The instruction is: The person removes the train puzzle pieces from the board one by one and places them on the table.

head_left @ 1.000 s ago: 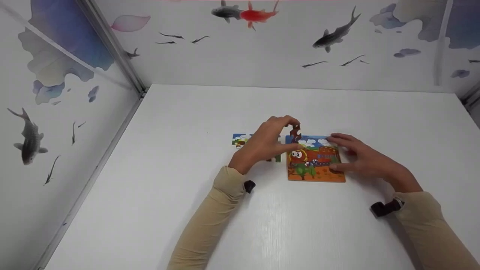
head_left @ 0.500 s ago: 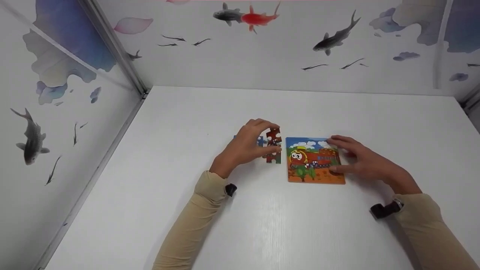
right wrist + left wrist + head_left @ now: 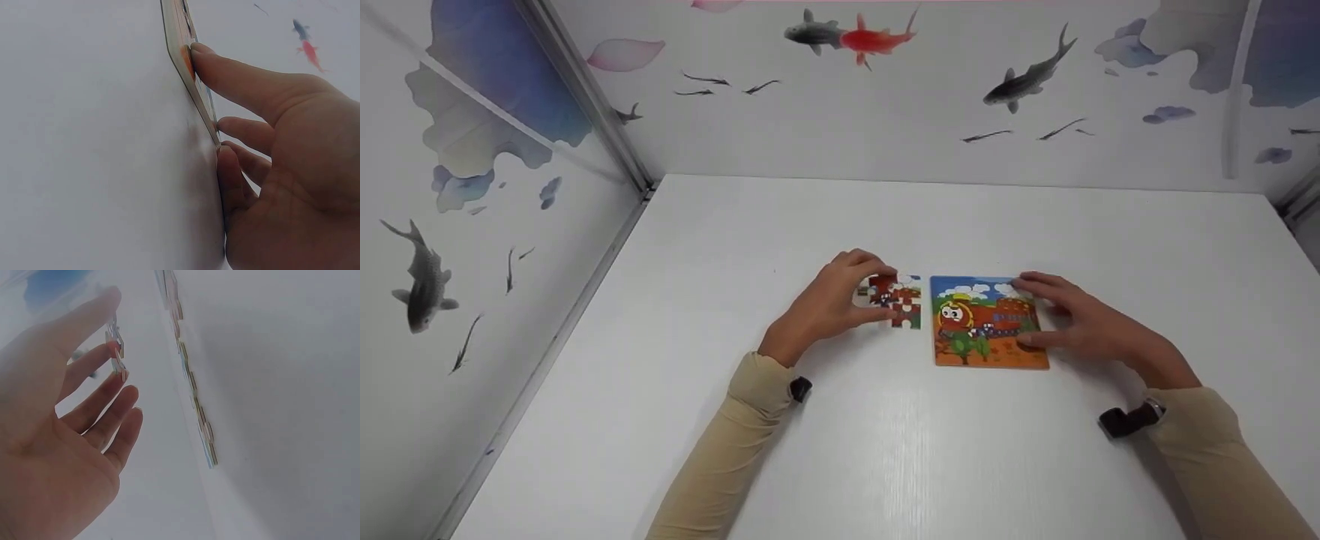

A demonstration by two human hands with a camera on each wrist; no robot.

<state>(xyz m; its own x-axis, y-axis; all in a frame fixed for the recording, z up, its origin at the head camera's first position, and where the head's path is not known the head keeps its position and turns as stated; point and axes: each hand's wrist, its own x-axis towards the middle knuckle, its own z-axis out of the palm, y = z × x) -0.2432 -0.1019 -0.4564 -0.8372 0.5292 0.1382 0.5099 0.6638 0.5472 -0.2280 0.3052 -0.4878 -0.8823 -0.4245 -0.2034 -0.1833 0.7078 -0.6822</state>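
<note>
One picture board (image 3: 990, 324), bearing a red train with eyes, lay flat on the desk (image 3: 1005, 465); its picture looked whole, though whether it was assembled or merely printed could not be told. Just to its left, not touching it, lay a patch of jigsaw pieces (image 3: 907, 316) with visible seams and notches. This seemed to be the unfinished part: some pieces appeared joined, and some fitting was probably left to do. At least one piece (image 3: 882, 289) was held at that patch, and at least two others showed; the rest were hidden, so no full count was possible.

Two hands were at work. The left hand (image 3: 829, 296) pinched the held piece between thumb and fingertips, its remaining fingers slightly bent. The right hand (image 3: 1080, 319) was spread at the board's right side, thumb on the face and fingertips at the far corner, apparently steadying it.

Farther out were two tan sleeves (image 3: 727, 457), two black wrist devices (image 3: 1123, 421) and, on the back wall (image 3: 840, 135), one red fish (image 3: 879, 39).
</note>
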